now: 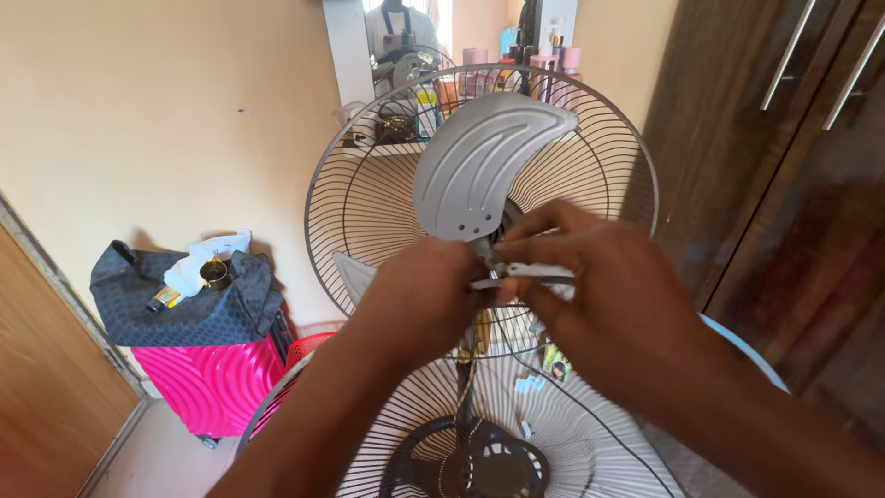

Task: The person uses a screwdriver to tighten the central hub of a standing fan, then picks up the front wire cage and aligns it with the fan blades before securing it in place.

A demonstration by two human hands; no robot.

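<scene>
1. fan blade (479, 171), grey and curved, stands upright at the hub of a standing fan, in front of the round rear wire guard (369, 198).
2. my left hand (424, 300) is closed around the hub just below the blade.
3. my right hand (599, 286) pinches a small grey metal piece (535, 272) at the hub between thumb and fingers.
4. a loose front wire guard (553, 433) lies flat below my hands; a small package with a green label (556, 363) rests on it.
5. at left, a bright pink ribbed suitcase (207, 383) carries a dark patterned bag (184, 300), with a white cloth and a small yellow tube on top.
6. behind the fan, a shelf holds pink and coloured bottles (516, 69), too far to tell apart.
</scene>
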